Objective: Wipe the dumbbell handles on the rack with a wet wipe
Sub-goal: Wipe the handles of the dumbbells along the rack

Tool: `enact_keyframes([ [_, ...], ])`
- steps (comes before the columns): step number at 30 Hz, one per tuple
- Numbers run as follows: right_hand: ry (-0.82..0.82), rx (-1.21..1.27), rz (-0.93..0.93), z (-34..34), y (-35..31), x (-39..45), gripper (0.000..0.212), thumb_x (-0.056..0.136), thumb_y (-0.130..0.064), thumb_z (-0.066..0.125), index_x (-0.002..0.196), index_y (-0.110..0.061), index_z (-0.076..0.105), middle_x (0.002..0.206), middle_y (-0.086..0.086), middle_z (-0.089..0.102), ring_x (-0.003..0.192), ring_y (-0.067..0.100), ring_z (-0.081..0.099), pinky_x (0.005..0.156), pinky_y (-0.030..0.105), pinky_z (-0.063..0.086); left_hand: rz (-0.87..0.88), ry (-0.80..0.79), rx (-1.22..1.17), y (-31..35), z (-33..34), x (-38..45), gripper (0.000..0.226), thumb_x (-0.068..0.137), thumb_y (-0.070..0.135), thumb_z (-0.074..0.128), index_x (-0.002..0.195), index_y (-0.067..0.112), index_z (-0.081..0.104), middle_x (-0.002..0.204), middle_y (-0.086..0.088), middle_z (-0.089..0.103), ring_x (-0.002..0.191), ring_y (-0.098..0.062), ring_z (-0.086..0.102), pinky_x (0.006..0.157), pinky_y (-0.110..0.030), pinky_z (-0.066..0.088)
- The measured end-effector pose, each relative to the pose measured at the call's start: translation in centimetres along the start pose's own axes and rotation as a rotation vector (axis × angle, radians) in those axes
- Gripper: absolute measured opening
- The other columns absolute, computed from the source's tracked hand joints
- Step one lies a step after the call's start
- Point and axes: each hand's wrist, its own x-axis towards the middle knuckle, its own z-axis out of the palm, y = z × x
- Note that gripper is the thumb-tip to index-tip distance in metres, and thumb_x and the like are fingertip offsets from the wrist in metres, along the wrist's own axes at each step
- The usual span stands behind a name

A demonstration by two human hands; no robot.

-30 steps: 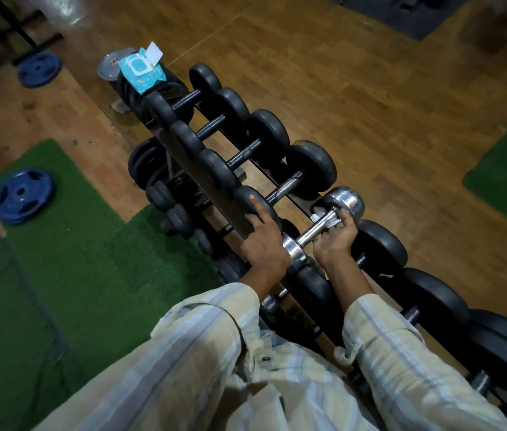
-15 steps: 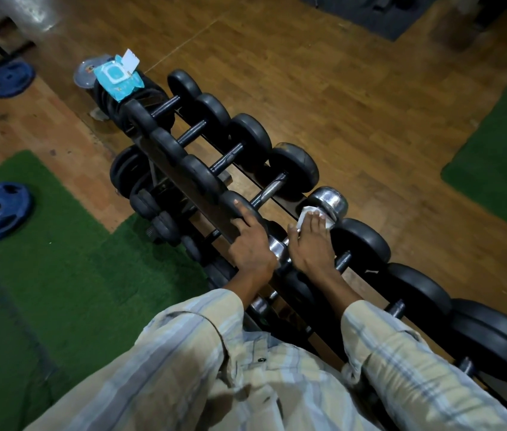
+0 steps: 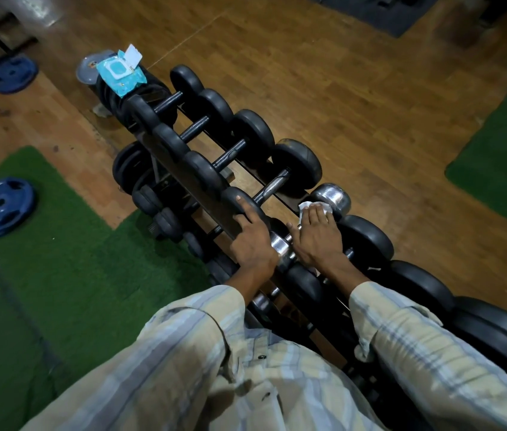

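The dumbbells (image 3: 252, 136) along the rack are showing black, while one dumbbell's ends (image 3: 331, 197) are gleaming silver chrome. A white wipe (image 3: 306, 208) is peeking out at centre. The wipe packet (image 3: 120, 74) at upper left is showing turquoise with a white flap. Blue weight plates (image 3: 2, 206) are lying at left on green turf (image 3: 75, 275). The floor (image 3: 354, 98) is glowing brown woodgrain. The sleeves (image 3: 432, 353) are showing pale cream with blue-grey stripes.

wipes packet (image 3: 120, 73) on rack's far end (atop plates), dumbbells (image 3: 239, 150) rowed
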Motion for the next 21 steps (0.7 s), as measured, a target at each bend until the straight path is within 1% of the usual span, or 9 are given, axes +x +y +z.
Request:
enact_keyframes([
  [3, -0.055, -0.055, 0.001, -0.8, -0.1, 1.1, 0.093, 0.096, -0.063, -0.005, 0.158, -0.001, 0.027, 0.164, 0.016, 0.030, 0.155, 0.027, 0.020, 0.125, 0.045, 0.017, 0.001, -0.007, -0.001, -0.2, 0.0, 0.0, 0.160, 0.064, 0.036, 0.096, 0.151, 0.009, -0.035, 0.156, -0.020, 0.031, 0.093, -0.037, 0.071, 0.068, -0.039, 0.053],
  [5, -0.089, -0.121, 0.009, -1.5, -1.0, 1.6, 0.088, 0.100, -0.062, 0.002, 0.154, -0.001, 0.037, 0.159, 0.016, 0.039, 0.151, 0.028, 0.028, 0.122, 0.046, 0.020, 0.003, 0.005, 0.003, -0.3, 0.0, 0.0, 0.159, 0.064, 0.037, 0.096, 0.151, 0.009, -0.034, 0.156, -0.019, 0.032, 0.092, -0.035, 0.072, 0.067, -0.038, 0.052],
  [7, -0.090, -0.174, -0.023, -2.2, -1.6, 1.8, 0.085, 0.101, -0.061, 0.006, 0.136, -0.006, 0.060, 0.142, 0.014, 0.058, 0.137, 0.028, 0.044, 0.114, 0.045, 0.025, 0.005, 0.019, 0.002, -0.3, 0.1, 0.0, 0.158, 0.065, 0.036, 0.096, 0.151, 0.009, -0.034, 0.154, -0.018, 0.033, 0.091, -0.035, 0.071, 0.065, -0.037, 0.049],
  [9, -0.111, -0.186, -0.079, -2.7, -1.7, 2.0, 0.083, 0.103, -0.060, 0.007, 0.114, -0.012, 0.073, 0.124, 0.010, 0.067, 0.123, 0.026, 0.053, 0.109, 0.046, 0.026, 0.000, 0.021, 0.002, -0.4, 0.2, 0.0, 0.158, 0.065, 0.035, 0.096, 0.151, 0.010, -0.034, 0.155, -0.017, 0.033, 0.091, -0.034, 0.071, 0.064, -0.036, 0.047],
  [12, -0.144, -0.119, -0.136, -2.8, -1.3, 2.0, 0.080, 0.104, -0.059, 0.007, 0.097, -0.017, 0.075, 0.117, 0.009, 0.068, 0.121, 0.025, 0.055, 0.110, 0.051, 0.022, -0.010, 0.050, 0.000, -0.5, 0.5, 0.0, 0.155, 0.067, 0.036, 0.094, 0.152, 0.012, -0.033, 0.154, -0.015, 0.035, 0.088, -0.033, 0.071, 0.062, -0.036, 0.047],
  [14, -0.179, 0.064, -0.201, -3.2, -0.8, 1.4, 0.078, 0.105, -0.058, 0.008, 0.090, -0.016, 0.071, 0.108, 0.006, 0.067, 0.122, 0.025, 0.054, 0.114, 0.056, 0.021, -0.013, 0.058, -0.005, -0.6, 0.5, 0.0, 0.154, 0.069, 0.037, 0.093, 0.153, 0.013, -0.033, 0.153, -0.015, 0.035, 0.086, -0.034, 0.071, 0.063, -0.037, 0.050],
  [16, -0.231, 0.313, -0.262, -3.4, -0.6, -0.1, 0.071, 0.107, -0.057, 0.013, 0.091, -0.015, 0.068, 0.101, 0.003, 0.065, 0.112, 0.023, 0.058, 0.112, 0.051, 0.032, -0.016, 0.058, -0.012, -0.6, 0.5, 0.0, 0.154, 0.068, 0.038, 0.093, 0.153, 0.014, -0.033, 0.152, -0.015, 0.035, 0.086, -0.035, 0.070, 0.063, -0.036, 0.048],
  [18, -0.251, 0.400, -0.333, -3.1, -0.7, -1.7, 0.065, 0.108, -0.055, 0.017, 0.103, -0.015, 0.068, 0.109, 0.003, 0.063, 0.109, 0.019, 0.058, 0.101, 0.040, 0.043, -0.019, 0.070, -0.017, -0.6, 0.4, -0.1, 0.149, 0.072, 0.035, 0.091, 0.154, 0.014, -0.031, 0.150, -0.014, 0.036, 0.087, -0.035, 0.070, 0.062, -0.037, 0.046],
  [21, -0.137, 0.317, -0.280, -2.0, 0.4, -1.8, 0.067, 0.105, -0.061, 0.013, 0.127, -0.022, 0.062, 0.136, 0.000, 0.057, 0.129, 0.019, 0.051, 0.099, 0.041, 0.047, -0.013, 0.051, -0.011, -0.5, 0.2, -0.2, 0.156, 0.065, 0.040, 0.095, 0.154, 0.013, -0.030, 0.150, -0.014, 0.036, 0.091, -0.037, 0.070, 0.066, -0.040, 0.051],
])
